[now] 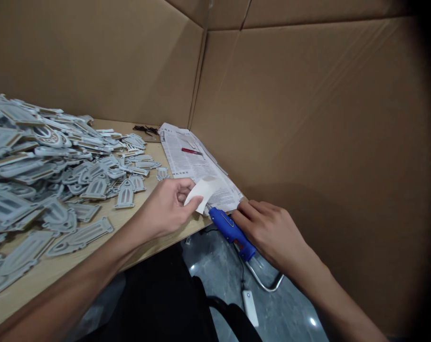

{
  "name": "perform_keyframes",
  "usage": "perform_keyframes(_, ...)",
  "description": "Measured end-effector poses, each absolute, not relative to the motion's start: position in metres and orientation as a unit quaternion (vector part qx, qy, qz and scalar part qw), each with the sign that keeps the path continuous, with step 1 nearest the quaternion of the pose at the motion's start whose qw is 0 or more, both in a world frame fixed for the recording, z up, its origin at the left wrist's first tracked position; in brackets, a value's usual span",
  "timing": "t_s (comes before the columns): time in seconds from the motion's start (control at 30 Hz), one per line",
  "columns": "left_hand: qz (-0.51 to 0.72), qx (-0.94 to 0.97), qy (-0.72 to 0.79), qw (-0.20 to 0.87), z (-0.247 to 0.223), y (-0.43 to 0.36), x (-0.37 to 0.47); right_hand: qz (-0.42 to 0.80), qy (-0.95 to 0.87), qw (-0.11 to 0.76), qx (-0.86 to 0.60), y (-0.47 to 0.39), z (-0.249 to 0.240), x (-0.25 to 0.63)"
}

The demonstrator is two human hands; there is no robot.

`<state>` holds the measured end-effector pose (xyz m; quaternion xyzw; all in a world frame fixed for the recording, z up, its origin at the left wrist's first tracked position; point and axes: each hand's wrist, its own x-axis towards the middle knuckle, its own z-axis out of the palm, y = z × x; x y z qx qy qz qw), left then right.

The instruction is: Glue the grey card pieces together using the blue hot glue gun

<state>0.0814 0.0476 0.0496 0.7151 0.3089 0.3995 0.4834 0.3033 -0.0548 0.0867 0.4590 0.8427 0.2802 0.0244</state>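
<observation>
Left hand point(170, 204) grip pinching curved white paper piece point(204, 191), right hand point(272, 230) grip clamped on blue plastic glue gun point(225, 226)

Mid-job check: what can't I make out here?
Head view throughout:
Right grip: palm hidden by its back and knuckles.
Blue glue gun: nozzle tip too small to tell whether it touches the white paper.
Newspaper: fine print too small to read.
Pile of pale pieces: cut off by the left edge.
</observation>
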Motion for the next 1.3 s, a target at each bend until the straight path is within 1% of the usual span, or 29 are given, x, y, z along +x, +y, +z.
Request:
perform_keyframes(0.1,0.376,0.694,0.3,0.536,0.052,0.046,0.082,0.293,0.842,0.033,0.452,-0.054,0.085,0.302)
perform_keyframes(0.2,0.348,0.692,0.307,0.553,0.051,0.047,0.081,0.316,0.841,0.032,0.438,-0.052,0.086,0.3)
perform_keyframes(0.37,0.322,0.697,0.326,0.551,0.049,0.05,0.08,0.336,0.849,0.039,0.407,-0.052,0.09,0.296)
perform_keyframes(0.57,0.332,0.706,0.389,0.491,0.054,0.051,0.079,0.339,0.855,0.054,0.39,-0.053,0.093,0.295)
perform_keyframes(0.87,0.295,0.702,0.384,0.522,0.056,0.056,0.07,0.323,0.857,0.102,0.387,-0.053,0.095,0.294)
perform_keyframes(1.3,0.253,0.665,0.4,0.578,0.061,0.047,0.079,0.337,0.862,0.11,0.363,-0.054,0.096,0.288)
